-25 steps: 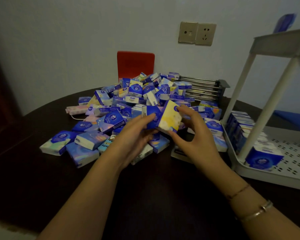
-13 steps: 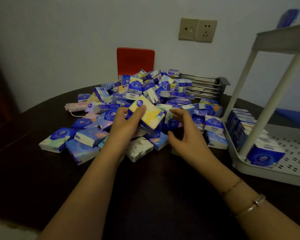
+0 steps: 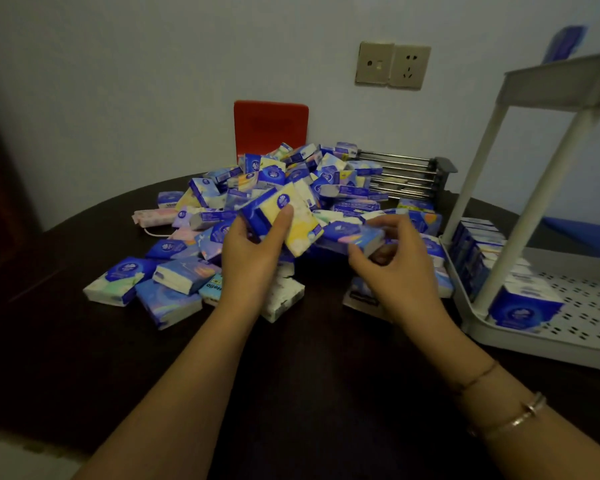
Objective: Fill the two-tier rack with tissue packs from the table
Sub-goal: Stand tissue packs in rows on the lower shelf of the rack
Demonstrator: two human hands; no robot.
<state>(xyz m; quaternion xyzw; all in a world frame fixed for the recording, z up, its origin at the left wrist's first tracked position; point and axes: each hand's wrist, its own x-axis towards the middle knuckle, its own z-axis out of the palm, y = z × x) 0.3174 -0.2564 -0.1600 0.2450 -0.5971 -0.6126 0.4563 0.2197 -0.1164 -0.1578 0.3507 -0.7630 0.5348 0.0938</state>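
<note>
Centre of frame: left hand [image 3: 253, 251] grips a small stack of tissue packs, a yellow-and-white pack [image 3: 293, 221] on top, held above the pile [image 3: 291, 188]. Right hand [image 3: 392, 268], just right of centre, pinches a blue pack [image 3: 352, 235] at the pile's near edge. Both hands are therefore full.

The two-tier rack [image 3: 534, 188] stands at the right edge of the frame on the dark bench [image 3: 309, 375]; a row of packs stands on its lower tier, and a single pack [image 3: 527, 304] stands at that tier's near rim. The upper tier's contents are mostly hidden.

Risks — the left-hand stack looks loosely held and tilted, so a pack could slide off in transit. The slick wrappers may also let the pile shift as the blue pack comes away.

Writing: "Hello" reads on one light-blue pack [image 3: 214, 289], lower left of the pile. Other logos are too blurred to read.
</note>
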